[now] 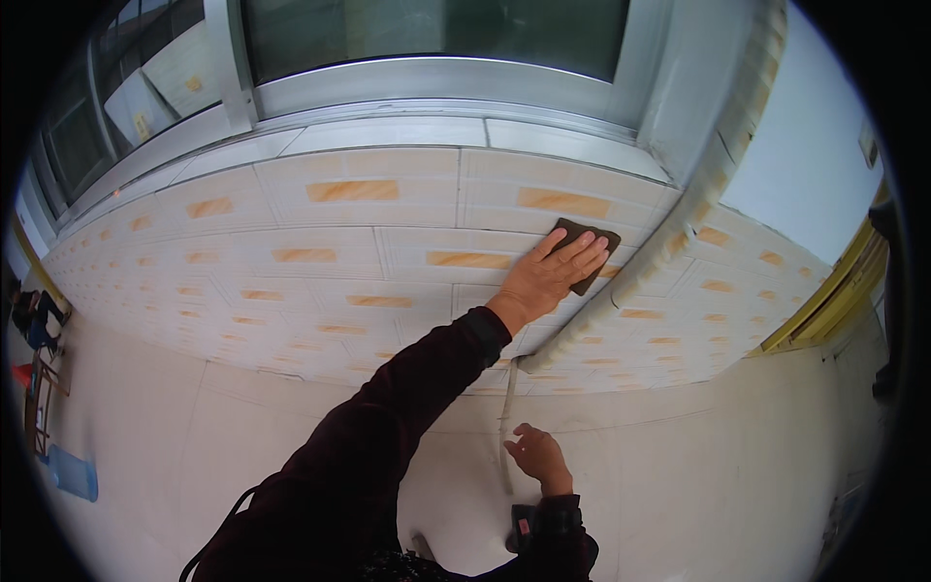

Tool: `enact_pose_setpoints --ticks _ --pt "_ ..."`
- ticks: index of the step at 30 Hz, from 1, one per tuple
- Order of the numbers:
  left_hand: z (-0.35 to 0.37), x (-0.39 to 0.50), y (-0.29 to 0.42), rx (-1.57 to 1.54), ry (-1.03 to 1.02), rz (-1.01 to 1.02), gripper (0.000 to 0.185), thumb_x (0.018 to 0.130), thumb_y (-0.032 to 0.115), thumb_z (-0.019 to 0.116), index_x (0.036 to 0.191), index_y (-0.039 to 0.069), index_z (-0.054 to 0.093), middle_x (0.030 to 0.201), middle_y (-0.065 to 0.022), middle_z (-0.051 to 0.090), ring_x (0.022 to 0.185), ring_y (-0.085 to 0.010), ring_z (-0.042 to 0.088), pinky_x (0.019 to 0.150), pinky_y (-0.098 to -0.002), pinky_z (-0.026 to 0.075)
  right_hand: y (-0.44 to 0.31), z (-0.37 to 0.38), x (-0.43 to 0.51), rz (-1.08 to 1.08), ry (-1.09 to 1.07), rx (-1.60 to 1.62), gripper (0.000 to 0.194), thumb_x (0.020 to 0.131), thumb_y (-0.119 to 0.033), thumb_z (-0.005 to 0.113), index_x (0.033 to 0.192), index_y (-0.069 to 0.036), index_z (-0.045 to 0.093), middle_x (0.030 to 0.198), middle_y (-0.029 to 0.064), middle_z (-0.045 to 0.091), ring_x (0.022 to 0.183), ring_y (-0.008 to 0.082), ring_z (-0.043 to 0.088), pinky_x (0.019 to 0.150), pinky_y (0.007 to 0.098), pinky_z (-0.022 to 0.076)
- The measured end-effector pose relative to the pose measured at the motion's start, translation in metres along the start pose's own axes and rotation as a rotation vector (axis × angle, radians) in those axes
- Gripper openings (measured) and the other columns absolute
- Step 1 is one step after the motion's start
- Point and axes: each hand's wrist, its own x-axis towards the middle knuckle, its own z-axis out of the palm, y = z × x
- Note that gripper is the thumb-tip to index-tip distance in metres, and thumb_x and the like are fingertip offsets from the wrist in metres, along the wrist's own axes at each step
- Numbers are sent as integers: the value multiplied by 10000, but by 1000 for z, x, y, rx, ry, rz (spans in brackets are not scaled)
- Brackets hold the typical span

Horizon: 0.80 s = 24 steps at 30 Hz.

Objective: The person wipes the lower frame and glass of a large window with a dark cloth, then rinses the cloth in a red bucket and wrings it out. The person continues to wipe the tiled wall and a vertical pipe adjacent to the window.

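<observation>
My left hand (556, 273) lies flat, fingers extended, on a dark brown cloth or pad (582, 251), pressing it against the tiled wall (414, 244) just left of a wrapped pipe (654, 244). The wall tiles are pale with orange rectangles. Below and to the right, my right hand (538, 455) hangs in front of the floor with its fingers loosely curled and nothing seen in it. A thin pale hose (507, 429) runs down from the pipe's lower end, beside my right hand.
Above the tiles are a sill (393, 132) and an aluminium-framed window (436, 84). At far left, a person (36, 316) sits near a wooden stool or table (36, 407) and a blue water bottle (73, 473). A yellow door frame (822, 298) stands at right.
</observation>
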Motion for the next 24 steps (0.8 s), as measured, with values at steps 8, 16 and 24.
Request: enact_pose_setpoints --ticks 8,16,24 --pt "-35 -19 -72 -128 63 -261 900 714 269 778 1489 115 346 1549 -133 305 1462 -319 206 1173 -559 119 3 -7 -12 -10 90 -13 367 855 -334 673 1081 -57 593 1017 173 682 964 364 646 805 455 524" --pt "-17 11 -64 -109 293 -446 914 733 276 770 1496 96 300 1554 -176 264 1444 -393 196 1154 -631 84 -8 -7 -18 -96 121 -12 329 853 -316 671 993 -38 566 963 186 672 921 381 648 773 476 526" --pt "-15 87 8 -81 58 -77 900 743 364 727 1512 159 307 1591 -40 238 1472 -243 190 1189 -558 103 -6 -6 -16 -120 213 33 325 847 -305 677 987 -37 560 961 188 670 919 383 650 772 478 527"
